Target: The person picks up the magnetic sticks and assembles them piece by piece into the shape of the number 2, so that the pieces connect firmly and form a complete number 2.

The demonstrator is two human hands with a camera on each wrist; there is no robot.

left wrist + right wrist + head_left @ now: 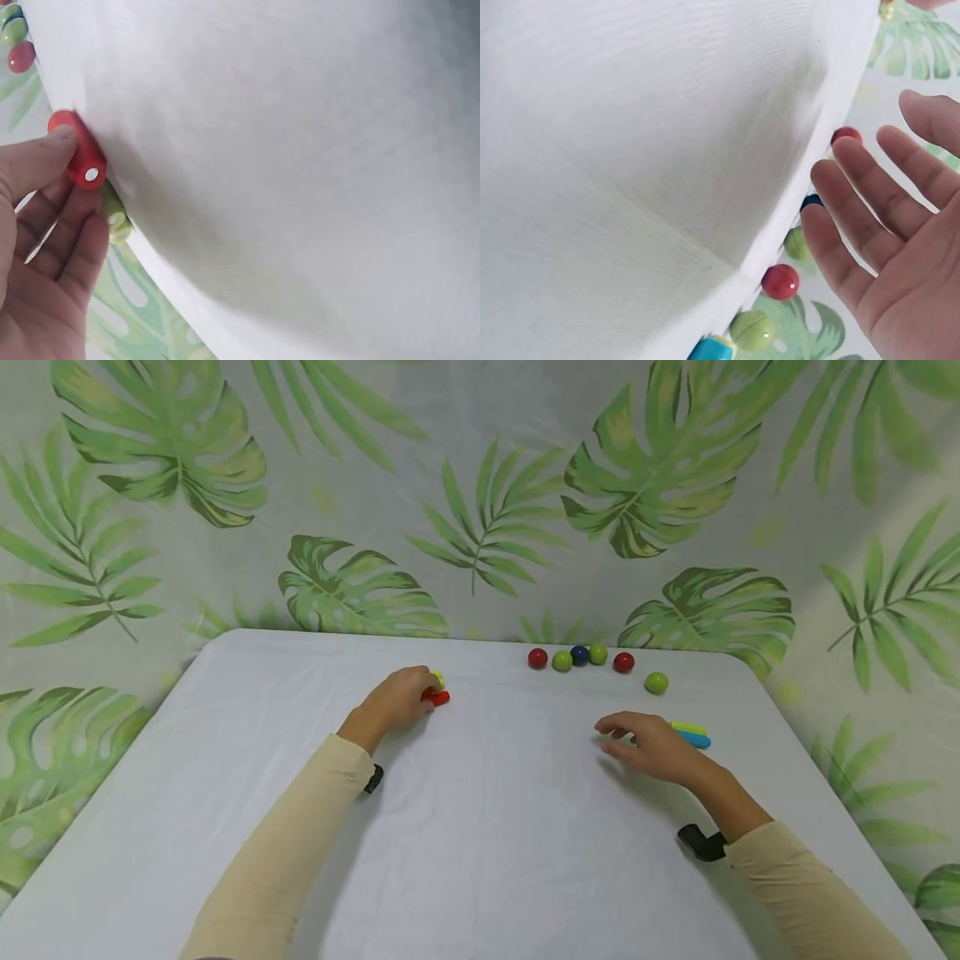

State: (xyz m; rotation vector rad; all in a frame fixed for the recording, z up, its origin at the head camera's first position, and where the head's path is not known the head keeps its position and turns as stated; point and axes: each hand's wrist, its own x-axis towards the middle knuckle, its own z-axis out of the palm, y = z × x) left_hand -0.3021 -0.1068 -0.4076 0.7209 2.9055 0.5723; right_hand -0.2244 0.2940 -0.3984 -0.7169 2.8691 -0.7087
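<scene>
Left hand [399,697]: your fingers pinch red rod [87,154] beside yellow rod [115,222], 11 o'clock; placement seems unfinished.
Right hand [651,748]: fingers spread, empty.
Blue rod [694,740]: laid, 2 o'clock.

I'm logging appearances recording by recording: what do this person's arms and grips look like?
The long, plain beige fabric left sleeve has a small black device near its cuff; the matching right sleeve has another black, angular device. The left grip and right grip are bare, ungloved hands; no rings or cables show.
</scene>
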